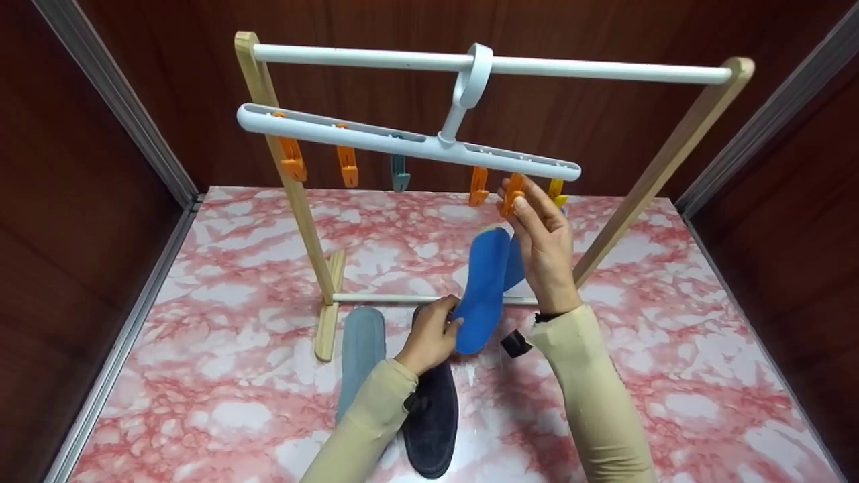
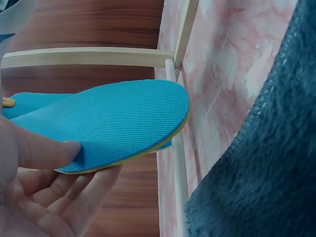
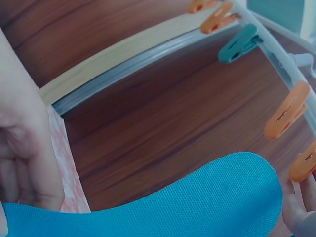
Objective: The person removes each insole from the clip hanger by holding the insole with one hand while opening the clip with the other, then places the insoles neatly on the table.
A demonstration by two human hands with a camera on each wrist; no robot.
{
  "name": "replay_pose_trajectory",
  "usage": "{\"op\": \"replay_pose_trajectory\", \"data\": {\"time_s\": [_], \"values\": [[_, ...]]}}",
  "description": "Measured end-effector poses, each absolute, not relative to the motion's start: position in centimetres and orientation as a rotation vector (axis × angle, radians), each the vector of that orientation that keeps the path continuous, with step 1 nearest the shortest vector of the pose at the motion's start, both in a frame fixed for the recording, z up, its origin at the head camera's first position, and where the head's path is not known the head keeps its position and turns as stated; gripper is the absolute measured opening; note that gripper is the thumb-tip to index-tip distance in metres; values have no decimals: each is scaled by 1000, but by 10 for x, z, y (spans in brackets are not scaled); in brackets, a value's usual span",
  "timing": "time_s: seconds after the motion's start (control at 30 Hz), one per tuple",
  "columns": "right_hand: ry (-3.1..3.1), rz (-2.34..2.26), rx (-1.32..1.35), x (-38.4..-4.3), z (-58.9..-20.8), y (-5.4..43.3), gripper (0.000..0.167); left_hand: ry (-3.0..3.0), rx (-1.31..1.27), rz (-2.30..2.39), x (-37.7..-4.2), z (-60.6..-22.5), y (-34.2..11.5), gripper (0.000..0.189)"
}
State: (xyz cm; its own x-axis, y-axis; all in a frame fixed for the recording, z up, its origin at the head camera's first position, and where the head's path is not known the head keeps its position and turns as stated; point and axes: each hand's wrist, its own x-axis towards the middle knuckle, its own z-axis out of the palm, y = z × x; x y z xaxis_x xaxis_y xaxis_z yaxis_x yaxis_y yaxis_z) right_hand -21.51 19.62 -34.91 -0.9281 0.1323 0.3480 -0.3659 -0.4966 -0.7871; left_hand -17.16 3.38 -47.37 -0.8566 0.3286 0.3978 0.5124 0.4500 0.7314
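My left hand [image 1: 429, 335] pinches a blue insole [image 1: 484, 288] near its lower end, thumb [image 2: 59, 153] on the ribbed face and fingers beneath. The insole is held upright, with a thin yellow underside along its edge. My right hand [image 1: 550, 248] is raised to the white hanger [image 1: 349, 137] and pinches an orange clip [image 1: 514, 193] between thumb and fingers. The held insole's top is below that clip. A second blue insole [image 1: 515, 267] is partly hidden behind the right hand, under a yellow clip [image 1: 557, 191] at the hanger's right end.
More clips hang along the bar: orange ones [image 1: 347, 164] and a teal one [image 1: 399, 173]. The hanger hooks over a white rail [image 1: 362, 58] on a wooden stand [image 1: 644, 181]. A grey insole [image 1: 362, 349] and a dark fuzzy insole-shaped piece [image 1: 433, 429] lie on the red-and-white marbled surface [image 1: 228, 322].
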Motion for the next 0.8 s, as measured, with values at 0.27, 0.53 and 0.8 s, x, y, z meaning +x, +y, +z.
{"op": "replay_pose_trajectory", "data": {"time_s": [0.27,0.53,0.8], "values": [[-1406,2470,389,-216,-350,199,45,-2530,-718,-1423,-169,-476,30,7],[-1382,2505,392,-215,-351,199,45,-2546,-745,-1488,-163,-476,27,12],[-1382,2531,366,-216,-354,199,39,-2566,-734,-1668,-157,-478,22,16]]}}
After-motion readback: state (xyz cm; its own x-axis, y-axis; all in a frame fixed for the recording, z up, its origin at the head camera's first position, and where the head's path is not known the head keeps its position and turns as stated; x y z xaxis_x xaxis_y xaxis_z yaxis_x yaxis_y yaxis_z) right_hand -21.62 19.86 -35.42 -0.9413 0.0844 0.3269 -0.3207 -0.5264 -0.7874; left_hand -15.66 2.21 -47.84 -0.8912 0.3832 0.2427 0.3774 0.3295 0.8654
